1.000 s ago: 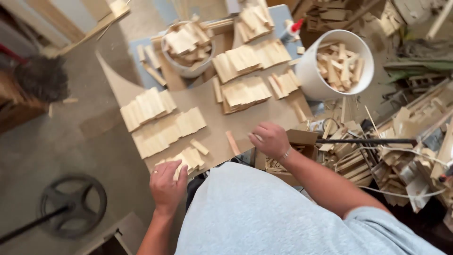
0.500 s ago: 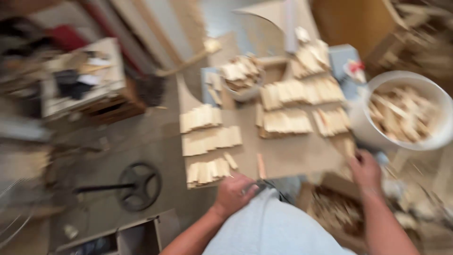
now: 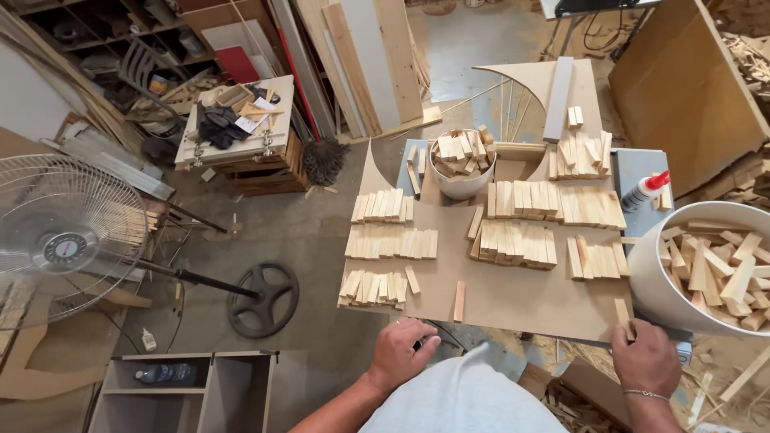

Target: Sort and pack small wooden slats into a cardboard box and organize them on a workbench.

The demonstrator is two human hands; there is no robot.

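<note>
— Starting at the bottom edge of the frame: what are the two hands doing?

— The left hand [image 3: 403,350] sits at the near edge of the brown board [image 3: 521,301], fingers curled inward, nothing visibly held. The right hand [image 3: 646,358], a thin bracelet at its wrist, pinches a small wooden block [image 3: 622,314] at the board's lower right corner.

— And just beyond them?

— A single loose wooden strip [image 3: 459,301] lies on the board above the left hand. To the right, touching the board's edge, stands a large white bucket [image 3: 651,281] full of wooden offcuts.

— Further up?

— Rows of wooden blocks [image 3: 391,242] lie side by side in the middle of the frame, more rows to their right. A glue bottle [image 3: 645,191] with a red cap lies on the blue table surface at the right. Behind the rows, a smaller white bucket [image 3: 459,183] holds more pieces.

— Off the table?

— A fan [image 3: 60,236] on a round black base fills the left; a small wooden workbench [image 3: 233,144] stands at upper left.
</note>
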